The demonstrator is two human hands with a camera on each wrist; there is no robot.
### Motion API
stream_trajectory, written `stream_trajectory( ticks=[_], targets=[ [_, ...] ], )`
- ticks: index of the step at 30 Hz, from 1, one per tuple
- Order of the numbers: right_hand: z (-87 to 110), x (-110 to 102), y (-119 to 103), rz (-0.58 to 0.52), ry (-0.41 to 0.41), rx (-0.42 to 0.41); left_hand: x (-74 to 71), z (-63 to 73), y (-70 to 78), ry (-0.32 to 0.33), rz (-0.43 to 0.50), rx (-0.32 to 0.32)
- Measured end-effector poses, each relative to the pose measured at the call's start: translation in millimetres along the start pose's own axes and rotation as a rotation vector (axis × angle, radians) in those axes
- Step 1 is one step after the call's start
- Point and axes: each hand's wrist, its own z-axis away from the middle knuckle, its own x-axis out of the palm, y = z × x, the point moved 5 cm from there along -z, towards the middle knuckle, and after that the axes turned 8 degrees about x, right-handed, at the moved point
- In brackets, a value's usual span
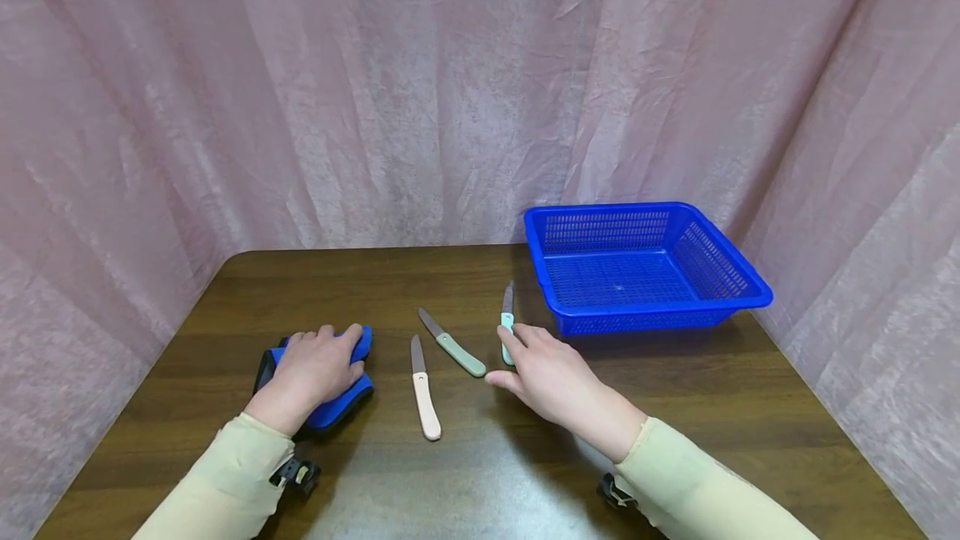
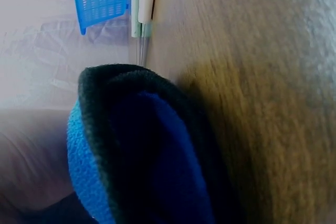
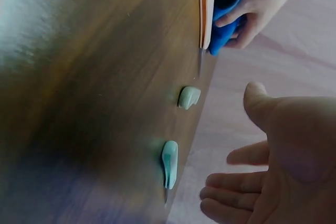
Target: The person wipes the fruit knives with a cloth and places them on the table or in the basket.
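- Basically, one blue fabric item [image 1: 348, 402] with dark edging sits on the counter [image 1: 360, 277], left of centre in the lower half of the head view; whether it is one folded piece or two, I cannot tell. The left wrist view shows its dark-rimmed hollow at the lower middle.
- One left hand [image 1: 315, 369] lies over that fabric and grips it, the thumb on one side and fingers on the other in the right wrist view.
- Three knives lie right of the fabric, well apart from the curtain, blades towards the top of the head view: one peach knife [image 1: 423, 398] at lower centre, one sage knife [image 1: 456, 349] slanting just above and right of it, one mint knife [image 1: 507, 321] further right.
- One right hand [image 1: 551, 369] hovers over the mint knife's handle, fingers and thumb spread and holding nothing; the right wrist view shows a gap between them.
- One blue basket [image 1: 645, 322], its walls slotted, stands at the right of the head view, near the mint knife.
- Two pale sleeves [image 1: 225, 473] enter from the bottom edge, a black device [image 1: 300, 473] showing at each wrist.
- One pink curtain [image 1: 420, 107] fills the upper half.
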Motion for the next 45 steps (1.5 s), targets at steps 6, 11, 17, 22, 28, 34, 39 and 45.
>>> stream_trajectory(
  ticks=[6, 11, 17, 22, 28, 34, 39, 45],
  targets=[
    [-12.7, 5.8, -2.4, 0.066, 0.072, -0.004, 0.3, 1.3, 0.2, 0.033, -0.003, 0.022],
    [-23.7, 14.5, -0.7, 0.101, 0.043, 0.039, 0.2, 2.3, 1.1, 0.077, -0.022, 0.046],
    [-35.6, 25.5, 2.9, 0.135, 0.003, 0.103, 0.4, 3.7, 0.5, 0.129, -0.031, 0.060],
    [-41.0, 32.1, 6.2, 0.151, -0.007, 0.126, -0.1, 6.0, 0.3, 0.163, -0.029, 0.067],
    [-50.5, 38.3, 12.3, 0.157, -0.044, 0.169, -2.8, 7.1, -1.1, 0.200, -0.011, 0.070],
    [-58.9, 43.2, 15.3, 0.167, -0.056, 0.202, -5.9, 8.6, -0.2, 0.227, -0.005, 0.074],
    [-60.7, 45.5, 15.7, 0.189, -0.054, 0.225, -7.7, 11.6, 1.7, 0.261, -0.013, 0.074],
    [-65.1, 48.7, 16.1, 0.202, -0.039, 0.227, -13.8, 13.8, -0.7, 0.302, -0.018, 0.064]
  ],
)
